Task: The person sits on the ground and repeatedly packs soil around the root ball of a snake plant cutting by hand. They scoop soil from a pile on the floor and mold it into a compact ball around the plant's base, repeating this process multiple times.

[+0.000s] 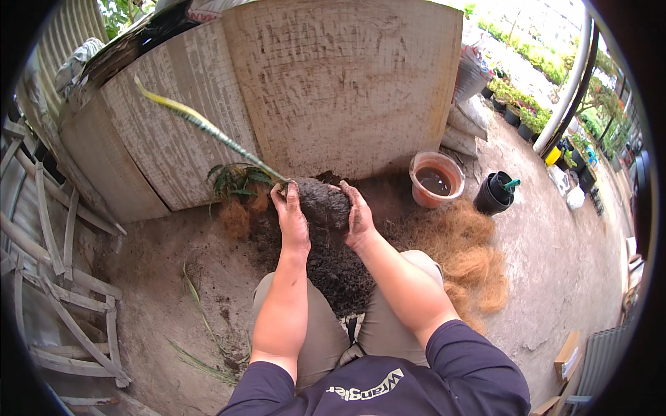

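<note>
Between my two palms is a dark, soil-packed root ball (321, 203), tipped on its side. A long snake plant leaf (208, 127), green with yellow edges, extends from it up and to the left. My left hand (292, 216) grips the end where the leaf comes out. At the opposite end my right hand (360, 216) cups the ball's base. Soil smears the fingers of both hands. Under them, between my knees, lies a heap of loose dark potting soil (338, 275).
Brown coconut fibre (473, 249) is spread at the right, near a bucket of murky water (437, 179) and stacked black pots (494, 193). A leafy plant (239, 179) stands by the upright board (343, 83). Wooden frames (67, 291) line the left; cut leaves (200, 301) lie on the floor.
</note>
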Demonstrator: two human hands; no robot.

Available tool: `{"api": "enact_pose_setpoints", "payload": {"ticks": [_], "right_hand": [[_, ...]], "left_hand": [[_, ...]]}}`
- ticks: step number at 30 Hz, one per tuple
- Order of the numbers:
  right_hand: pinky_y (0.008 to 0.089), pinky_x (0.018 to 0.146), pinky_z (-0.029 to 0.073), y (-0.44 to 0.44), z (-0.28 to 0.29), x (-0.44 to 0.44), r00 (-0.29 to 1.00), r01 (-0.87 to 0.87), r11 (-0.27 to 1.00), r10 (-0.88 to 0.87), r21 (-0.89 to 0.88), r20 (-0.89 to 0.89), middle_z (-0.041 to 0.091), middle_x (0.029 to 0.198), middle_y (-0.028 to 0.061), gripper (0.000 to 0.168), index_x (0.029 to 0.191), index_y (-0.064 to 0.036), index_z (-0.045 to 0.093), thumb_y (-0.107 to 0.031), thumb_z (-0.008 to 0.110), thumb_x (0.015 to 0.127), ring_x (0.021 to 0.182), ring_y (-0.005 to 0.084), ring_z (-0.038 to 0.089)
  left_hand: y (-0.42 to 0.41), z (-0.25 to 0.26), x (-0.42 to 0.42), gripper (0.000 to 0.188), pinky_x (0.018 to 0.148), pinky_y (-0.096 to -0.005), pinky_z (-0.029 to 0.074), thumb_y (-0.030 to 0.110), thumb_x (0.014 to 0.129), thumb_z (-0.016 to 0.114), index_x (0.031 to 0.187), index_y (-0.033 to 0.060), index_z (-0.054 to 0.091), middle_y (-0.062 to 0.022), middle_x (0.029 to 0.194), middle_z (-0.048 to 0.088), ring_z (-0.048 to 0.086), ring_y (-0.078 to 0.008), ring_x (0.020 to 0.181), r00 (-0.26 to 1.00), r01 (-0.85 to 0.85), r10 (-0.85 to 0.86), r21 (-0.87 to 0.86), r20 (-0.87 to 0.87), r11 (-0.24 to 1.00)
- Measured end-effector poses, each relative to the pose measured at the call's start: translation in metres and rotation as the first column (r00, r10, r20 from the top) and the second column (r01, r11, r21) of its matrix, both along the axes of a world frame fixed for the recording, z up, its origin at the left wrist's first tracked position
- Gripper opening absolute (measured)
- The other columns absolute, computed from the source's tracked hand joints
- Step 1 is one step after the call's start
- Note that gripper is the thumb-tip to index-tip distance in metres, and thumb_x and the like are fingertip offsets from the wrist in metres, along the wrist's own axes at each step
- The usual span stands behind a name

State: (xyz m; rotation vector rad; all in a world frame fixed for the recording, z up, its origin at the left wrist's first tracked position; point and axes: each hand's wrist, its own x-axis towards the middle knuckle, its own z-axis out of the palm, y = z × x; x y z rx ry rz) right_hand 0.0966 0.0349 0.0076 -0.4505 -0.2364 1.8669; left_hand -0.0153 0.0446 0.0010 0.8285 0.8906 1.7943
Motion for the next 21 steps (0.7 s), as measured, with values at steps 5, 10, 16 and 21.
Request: {"api": "enact_pose_setpoints", "payload": {"ticks": [5, 10, 16, 21], "right_hand": [[0.0314, 0.077, 0.046, -0.001, -0.010, -0.005, 0.971, 0.080, 0.991, -0.101, 0.106, 0.218, 0.061, 0.095, 0.0096, 0.036, 0.097, 0.001, 0.061, -0.032, 0.049, 0.088, 0.085, 0.0175, 0.058], [0.0276, 0.079, 0.044, -0.007, -0.016, -0.012, 0.832, 0.125, 0.932, -0.285, 0.340, 0.476, 0.060, 0.094, 0.0059, 0.029, 0.096, 0.001, 0.059, -0.026, 0.049, 0.090, 0.087, 0.0121, 0.055], [0.0203, 0.069, 0.041, -0.015, -0.015, -0.016, 0.725, 0.135, 0.900, -0.375, 0.415, 0.577, 0.059, 0.082, 0.0010, 0.026, 0.090, 0.003, 0.060, -0.021, 0.054, 0.088, 0.075, 0.0056, 0.048], [0.0207, 0.068, 0.041, -0.017, -0.012, -0.017, 0.635, 0.121, 0.891, -0.408, 0.437, 0.656, 0.059, 0.079, 0.0012, 0.027, 0.088, 0.005, 0.060, -0.022, 0.055, 0.088, 0.074, 0.0064, 0.048]], "left_hand": [[-0.001, -0.001, 0.003, 0.037, 0.074, -0.0330, 0.047, 0.039, 0.086, 0.049, 0.104, 0.0066, 0.051, -0.0073, 0.092, 0.057, 0.056, -0.0182, 0.082, 0.954, 0.077, -0.085, 0.036, 0.287, 0.996], [-0.006, 0.002, 0.003, 0.035, 0.076, -0.0313, 0.046, 0.036, 0.088, 0.047, 0.100, 0.0038, 0.053, -0.0077, 0.091, 0.056, 0.055, -0.0169, 0.083, 0.946, 0.031, -0.038, 0.026, 0.321, 0.999], [-0.010, 0.004, 0.007, 0.032, 0.073, -0.0295, 0.046, 0.031, 0.091, 0.042, 0.098, 0.0023, 0.053, -0.0076, 0.089, 0.057, 0.055, -0.0161, 0.079, 0.958, -0.055, 0.035, 0.063, 0.283, 0.997], [-0.008, -0.002, 0.007, 0.033, 0.072, -0.0305, 0.047, 0.033, 0.090, 0.041, 0.098, 0.0029, 0.053, -0.0079, 0.088, 0.057, 0.056, -0.0174, 0.078, 0.958, -0.069, 0.048, 0.064, 0.282, 0.996]]}}
